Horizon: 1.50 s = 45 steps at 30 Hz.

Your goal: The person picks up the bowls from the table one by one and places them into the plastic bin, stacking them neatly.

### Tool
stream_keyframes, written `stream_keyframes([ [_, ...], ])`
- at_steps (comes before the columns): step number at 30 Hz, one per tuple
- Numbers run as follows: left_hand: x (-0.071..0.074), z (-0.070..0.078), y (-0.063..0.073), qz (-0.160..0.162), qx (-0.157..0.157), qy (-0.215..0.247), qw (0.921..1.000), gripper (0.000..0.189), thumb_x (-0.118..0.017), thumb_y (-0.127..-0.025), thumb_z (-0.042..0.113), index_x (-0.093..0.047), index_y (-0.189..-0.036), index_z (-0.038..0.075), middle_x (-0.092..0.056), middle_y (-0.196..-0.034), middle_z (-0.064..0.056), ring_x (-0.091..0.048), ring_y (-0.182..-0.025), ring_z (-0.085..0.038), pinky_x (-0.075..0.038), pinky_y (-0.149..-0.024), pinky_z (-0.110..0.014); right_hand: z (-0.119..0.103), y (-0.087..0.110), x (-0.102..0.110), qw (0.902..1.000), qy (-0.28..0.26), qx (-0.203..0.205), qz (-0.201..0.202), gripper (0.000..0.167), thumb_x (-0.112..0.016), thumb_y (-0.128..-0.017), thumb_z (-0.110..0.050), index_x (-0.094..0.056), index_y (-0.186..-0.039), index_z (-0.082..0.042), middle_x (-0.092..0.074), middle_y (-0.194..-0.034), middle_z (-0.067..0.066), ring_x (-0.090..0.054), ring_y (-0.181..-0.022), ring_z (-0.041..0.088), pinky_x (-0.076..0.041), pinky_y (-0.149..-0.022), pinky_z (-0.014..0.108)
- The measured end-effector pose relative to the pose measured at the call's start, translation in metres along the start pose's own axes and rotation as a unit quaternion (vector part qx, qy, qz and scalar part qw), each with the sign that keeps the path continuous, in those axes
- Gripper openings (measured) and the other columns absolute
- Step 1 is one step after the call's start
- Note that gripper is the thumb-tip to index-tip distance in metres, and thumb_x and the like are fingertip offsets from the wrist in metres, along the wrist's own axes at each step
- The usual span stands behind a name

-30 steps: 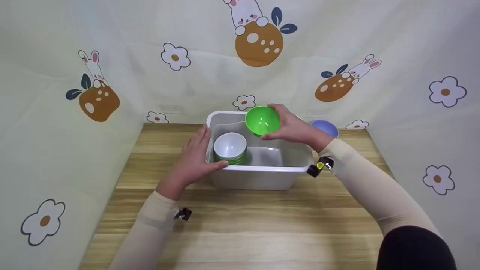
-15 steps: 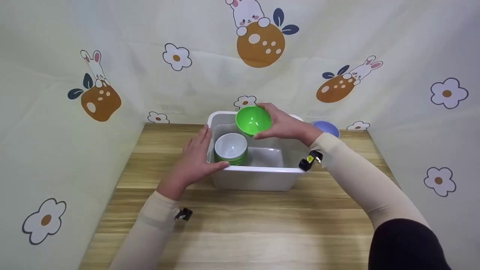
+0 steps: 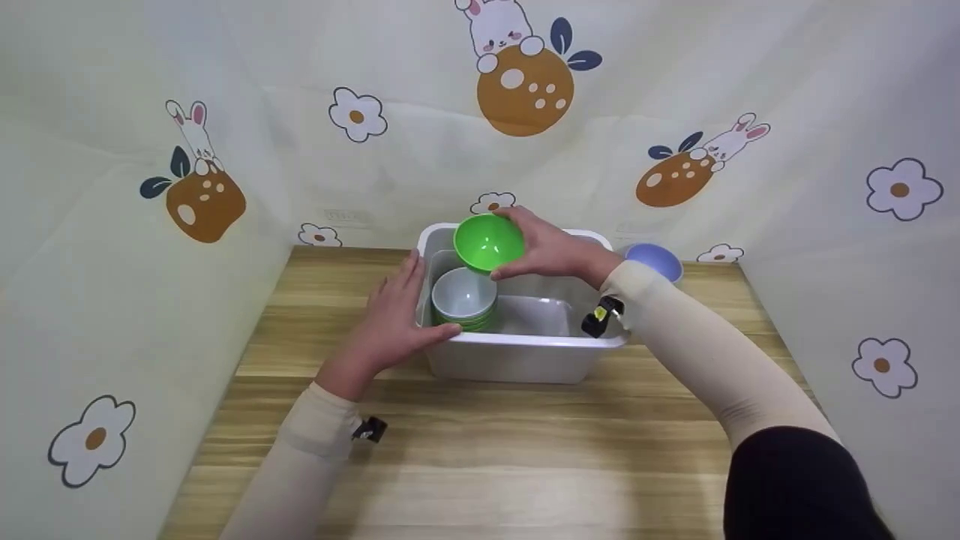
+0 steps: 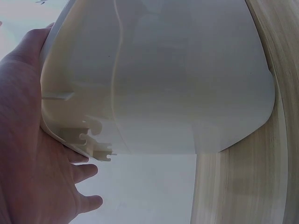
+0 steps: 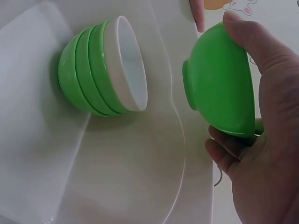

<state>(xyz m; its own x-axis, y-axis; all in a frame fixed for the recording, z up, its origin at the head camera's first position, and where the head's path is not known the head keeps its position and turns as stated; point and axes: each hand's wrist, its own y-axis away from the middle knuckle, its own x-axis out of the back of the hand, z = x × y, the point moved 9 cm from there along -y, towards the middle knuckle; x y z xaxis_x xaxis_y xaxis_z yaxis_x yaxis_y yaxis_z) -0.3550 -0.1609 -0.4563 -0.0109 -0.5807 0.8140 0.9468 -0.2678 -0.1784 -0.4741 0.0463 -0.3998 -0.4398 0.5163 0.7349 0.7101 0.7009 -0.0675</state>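
My right hand [image 3: 547, 244] grips a bright green bowl [image 3: 487, 241] by its rim, thumb on the near side and fingers on the far side. The bowl is held above the left part of a white plastic bin [image 3: 517, 360]. Below it, inside the bin, a white bowl [image 3: 463, 292] sits on top of several nested green bowls [image 5: 84, 70]. In the right wrist view a gap separates the held bowl from the stack. My left hand [image 3: 379, 322] rests on the bin's front left corner, its thumb on the front rim and its fingers stretched along the left side.
A blue-purple bowl [image 3: 656, 261] stands on the wooden table [image 3: 480, 450] behind the bin's right end, partly hidden by the right arm. Printed cloth walls [image 3: 420, 157] close off the back and both sides.
My right hand has carried the green bowl left across the bin, from near its middle to above the stack. My left hand stays at the bin's corner.
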Motion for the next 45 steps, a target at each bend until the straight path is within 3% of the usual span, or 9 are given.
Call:
stream_keyframes([
  [11,0.0,0.0,0.003,-0.001,0.006,0.002,1.0,0.139,-0.065,-0.084,0.093,-0.01,-0.178,0.006,-0.004,-0.186,-0.014,-0.006,-0.17,-0.036,-0.003,-0.134,-0.066,-0.001,-0.009,-0.02,0.999,0.034,0.021,-0.018,0.117,-0.098,-0.081,-0.05,-0.036,-0.167,-0.001,-0.051,-0.154,0.013,-0.055,-0.137,0.027,-0.045,-0.12,0.044],
  [17,0.001,0.0,0.002,0.0,0.011,0.004,0.9999,0.14,-0.064,-0.083,0.095,-0.008,-0.178,0.008,-0.003,-0.186,-0.013,-0.008,-0.17,-0.037,-0.005,-0.133,-0.068,-0.001,-0.011,-0.028,0.9973,0.062,0.027,-0.03,0.119,-0.097,-0.08,-0.056,-0.036,-0.168,-0.004,-0.049,-0.156,0.014,-0.056,-0.138,0.028,-0.045,-0.12,0.044],
  [22,0.0,-0.002,0.002,-0.005,0.02,0.009,0.9997,0.141,-0.065,-0.082,0.095,-0.008,-0.179,0.01,0.0,-0.186,-0.011,-0.007,-0.17,-0.037,-0.005,-0.132,-0.07,-0.001,-0.015,-0.038,0.9962,0.062,0.044,-0.043,0.113,-0.098,-0.08,-0.053,-0.041,-0.164,-0.005,-0.053,-0.148,0.012,-0.059,-0.132,0.026,-0.048,-0.117,0.045],
  [29,0.002,-0.001,0.002,-0.002,0.018,0.02,0.9996,0.141,-0.069,-0.082,0.092,-0.009,-0.178,0.009,-0.001,-0.186,-0.012,-0.013,-0.167,-0.047,-0.009,-0.13,-0.074,0.0,-0.02,-0.049,0.9936,0.08,0.059,-0.054,0.107,-0.097,-0.079,-0.057,-0.047,-0.16,-0.007,-0.06,-0.143,0.007,-0.059,-0.13,0.022,-0.049,-0.115,0.042],
  [35,0.001,-0.001,0.002,-0.008,0.022,0.018,0.9996,0.14,-0.069,-0.083,0.091,-0.007,-0.178,0.009,0.0,-0.186,-0.011,-0.011,-0.168,-0.047,-0.008,-0.13,-0.074,0.002,-0.022,-0.057,0.9941,0.075,0.051,-0.059,0.106,-0.097,-0.08,-0.058,-0.046,-0.161,-0.011,-0.059,-0.143,0.002,-0.058,-0.129,0.018,-0.049,-0.113,0.039],
  [40,0.0,-0.001,0.002,-0.009,0.023,0.014,0.9996,0.14,-0.068,-0.083,0.092,-0.008,-0.178,0.009,-0.001,-0.186,-0.013,-0.011,-0.169,-0.043,-0.008,-0.131,-0.072,0.005,-0.023,-0.061,0.9918,0.11,0.038,-0.053,0.111,-0.093,-0.079,-0.067,-0.045,-0.161,-0.011,-0.058,-0.144,0.003,-0.057,-0.13,0.018,-0.049,-0.115,0.041],
  [45,-0.001,-0.001,0.003,-0.009,0.023,0.013,0.9996,0.14,-0.068,-0.083,0.092,-0.008,-0.178,0.008,-0.002,-0.186,-0.013,-0.012,-0.169,-0.042,-0.009,-0.132,-0.071,0.007,-0.024,-0.068,0.9826,0.17,0.04,-0.063,0.112,-0.088,-0.081,-0.074,-0.046,-0.159,-0.005,-0.058,-0.145,0.01,-0.059,-0.127,0.023,-0.051,-0.113,0.042],
])
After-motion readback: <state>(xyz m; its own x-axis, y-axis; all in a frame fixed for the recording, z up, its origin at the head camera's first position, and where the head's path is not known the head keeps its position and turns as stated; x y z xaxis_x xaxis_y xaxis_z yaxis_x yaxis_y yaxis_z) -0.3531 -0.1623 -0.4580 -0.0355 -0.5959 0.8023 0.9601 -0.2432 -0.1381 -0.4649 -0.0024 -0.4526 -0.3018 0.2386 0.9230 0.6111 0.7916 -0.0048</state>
